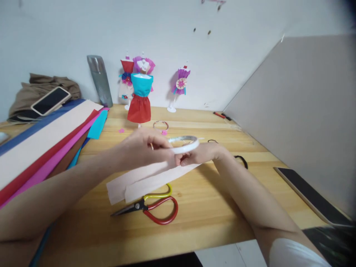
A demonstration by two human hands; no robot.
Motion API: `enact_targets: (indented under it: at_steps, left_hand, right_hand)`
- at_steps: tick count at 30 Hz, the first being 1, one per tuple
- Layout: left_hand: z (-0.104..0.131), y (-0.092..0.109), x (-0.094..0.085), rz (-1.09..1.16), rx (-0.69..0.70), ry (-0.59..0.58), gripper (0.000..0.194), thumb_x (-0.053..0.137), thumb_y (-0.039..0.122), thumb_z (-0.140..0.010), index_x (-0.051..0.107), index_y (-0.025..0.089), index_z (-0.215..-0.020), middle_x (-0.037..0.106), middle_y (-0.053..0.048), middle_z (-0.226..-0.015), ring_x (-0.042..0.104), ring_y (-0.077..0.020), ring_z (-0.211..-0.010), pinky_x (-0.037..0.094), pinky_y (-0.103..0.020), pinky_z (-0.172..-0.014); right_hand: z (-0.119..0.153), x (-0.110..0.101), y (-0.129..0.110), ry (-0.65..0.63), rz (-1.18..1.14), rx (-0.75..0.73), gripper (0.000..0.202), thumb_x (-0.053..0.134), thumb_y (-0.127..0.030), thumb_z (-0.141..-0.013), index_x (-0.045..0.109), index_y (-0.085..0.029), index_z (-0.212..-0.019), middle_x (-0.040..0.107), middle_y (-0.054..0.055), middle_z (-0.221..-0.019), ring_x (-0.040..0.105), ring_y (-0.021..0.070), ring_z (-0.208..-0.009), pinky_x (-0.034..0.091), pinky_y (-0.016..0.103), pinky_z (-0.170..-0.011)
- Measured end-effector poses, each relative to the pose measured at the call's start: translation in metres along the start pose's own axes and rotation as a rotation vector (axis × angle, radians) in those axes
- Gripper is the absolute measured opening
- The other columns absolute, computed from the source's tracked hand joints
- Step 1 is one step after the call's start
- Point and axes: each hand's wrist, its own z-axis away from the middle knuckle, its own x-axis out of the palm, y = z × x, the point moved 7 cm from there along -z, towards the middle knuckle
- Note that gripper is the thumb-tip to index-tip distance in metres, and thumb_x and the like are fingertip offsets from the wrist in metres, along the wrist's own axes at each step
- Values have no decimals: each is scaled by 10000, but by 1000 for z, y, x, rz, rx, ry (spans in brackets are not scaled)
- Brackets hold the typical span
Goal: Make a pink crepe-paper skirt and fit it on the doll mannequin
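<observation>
My left hand (141, 148) is closed on a narrow white roll of tape (187, 148), held above the table by its left edge. My right hand (201, 152) is just behind and below the roll, with its fingertips pinched together. What sits between those fingertips is too small to make out. Below both hands lie pale pink strips (150, 183), overlapping and slanting toward the right hand. Scissors (138, 205) with one yellow and one red handle rest in front of the strips, blades slightly apart and pointing left.
Coloured strips of material (69, 135) lie along the left. Behind them are a brown cloth bundle (52, 83), a phone (51, 101) and a grey bottle (99, 79). Small dressed mannequins (140, 98) stand near the wall. A flat dark device (308, 193) lies at right.
</observation>
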Motion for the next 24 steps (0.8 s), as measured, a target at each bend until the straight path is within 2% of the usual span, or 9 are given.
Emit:
enact_targets:
  at_steps: [3,6,10,13,15,17,21,24]
  left_hand:
    - [-3,-6,11,-5,-26,-68,194,602,278,-735,660,181,-577,397,44,-480,338,-84,-478,220,-230,-436]
    - [-5,-16,7,9,-86,-32,204,588,291,-751,639,170,-597,429,42,-510,368,-87,-493,249,-229,-450]
    - [-10,-33,3,-7,-139,20,245,556,312,-766,634,153,-598,478,37,-532,415,-89,-529,285,-219,-485]
    - [-13,-45,7,7,-207,10,238,559,317,-749,650,146,-611,496,35,-526,441,-91,-536,303,-214,-496]
    - [-15,-49,8,58,-245,16,224,570,317,-746,671,144,-646,537,27,-549,492,-98,-562,350,-208,-524]
    - [-15,-51,4,120,-297,57,209,588,322,-743,692,147,-696,566,23,-569,527,-102,-573,380,-203,-536]
    - [-12,-59,-9,194,-410,210,191,596,307,-736,667,140,-676,523,36,-528,437,-72,-477,288,-190,-450]
    - [-11,-60,-18,228,-392,307,214,595,324,-750,661,136,-672,488,44,-516,368,-54,-449,230,-187,-432]
  right_hand:
    - [4,-3,-7,34,17,-8,128,592,-132,-815,713,-129,-858,626,11,-714,531,111,-643,440,232,-611]
    - [5,-7,-12,72,51,-18,135,576,-152,-820,705,-118,-839,641,38,-752,550,126,-677,453,258,-651]
    - [1,-5,-17,17,51,-63,152,622,-247,-807,695,-116,-826,660,55,-786,581,154,-729,471,293,-714]
    - [2,-12,-18,111,74,-35,194,625,-310,-795,667,-120,-794,608,29,-709,537,140,-662,442,282,-659]
    - [6,-15,-21,124,-3,-28,226,627,-356,-786,641,-130,-789,586,16,-691,516,126,-636,421,262,-620]
    - [11,-20,-22,154,-96,-16,234,626,-378,-782,617,-144,-785,580,4,-682,510,114,-613,410,243,-587]
    - [26,-42,-13,403,-94,128,153,622,-320,-745,586,-172,-754,549,-27,-603,438,89,-489,339,222,-468]
    - [33,-50,-8,476,-95,201,121,615,-289,-711,575,-177,-730,584,-11,-602,484,108,-506,349,224,-460]
